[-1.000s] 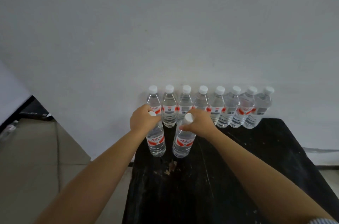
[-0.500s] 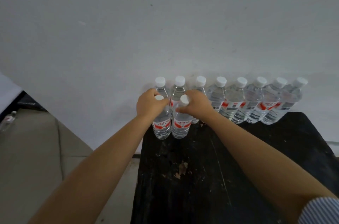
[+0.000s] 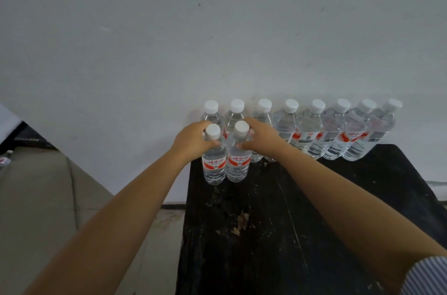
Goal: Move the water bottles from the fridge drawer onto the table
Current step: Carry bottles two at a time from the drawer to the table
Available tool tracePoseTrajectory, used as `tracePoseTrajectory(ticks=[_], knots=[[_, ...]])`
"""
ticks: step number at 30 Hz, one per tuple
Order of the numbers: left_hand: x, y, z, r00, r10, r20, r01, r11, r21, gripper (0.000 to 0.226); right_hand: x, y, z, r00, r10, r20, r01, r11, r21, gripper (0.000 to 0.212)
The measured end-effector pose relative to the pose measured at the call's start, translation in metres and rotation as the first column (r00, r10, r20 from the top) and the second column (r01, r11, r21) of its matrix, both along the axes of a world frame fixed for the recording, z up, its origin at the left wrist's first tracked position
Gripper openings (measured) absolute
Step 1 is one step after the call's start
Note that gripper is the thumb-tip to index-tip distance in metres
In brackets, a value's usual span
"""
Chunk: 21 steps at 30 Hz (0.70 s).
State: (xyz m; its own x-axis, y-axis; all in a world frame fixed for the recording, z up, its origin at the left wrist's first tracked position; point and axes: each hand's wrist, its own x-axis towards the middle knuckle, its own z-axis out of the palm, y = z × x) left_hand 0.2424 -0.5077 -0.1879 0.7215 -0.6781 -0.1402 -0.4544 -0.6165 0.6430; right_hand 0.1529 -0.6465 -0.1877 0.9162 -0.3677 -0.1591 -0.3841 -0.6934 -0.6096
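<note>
Two clear water bottles with white caps and red labels stand upright side by side at the far left of the black table (image 3: 278,234). My left hand (image 3: 191,141) grips the neck of the left bottle (image 3: 214,164). Around the neck of the right bottle (image 3: 238,161), my right hand (image 3: 262,137) is closed. Right behind them, a row of several like bottles (image 3: 333,132) lines the wall. The fridge drawer is out of sight.
A white wall rises straight behind the table. Beige floor tiles (image 3: 36,198) lie to the left, where one more bottle (image 3: 4,159) lies at the frame's edge. A scuffed patch (image 3: 242,222) marks the tabletop's middle.
Both hands carried their bottles away from me to just in front of the back row, and the two now stand on the table touching each other.
</note>
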Motion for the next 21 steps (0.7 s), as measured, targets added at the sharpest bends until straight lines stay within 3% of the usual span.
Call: tracePoseTrajectory(ticks=[9, 16, 21], knots=[[0.004, -0.006, -0.009, 0.996, 0.072, 0.062, -0.062, 0.988, -0.140, 0.037, 0.005, -0.002, -0.001, 0.999, -0.045, 0.015, 0.045, 0.999, -0.020, 0.043], [0.000, -0.008, -0.015, 0.988, 0.099, 0.123, -0.081, 0.986, -0.143, 0.032, 0.003, -0.001, 0.006, 1.000, 0.011, 0.017, -0.010, 1.000, -0.023, 0.045], [-0.004, -0.004, -0.014, 0.991, 0.081, 0.106, -0.069, 0.992, -0.110, 0.041, -0.002, 0.003, 0.001, 0.999, -0.030, 0.019, 0.029, 0.998, 0.051, 0.053]])
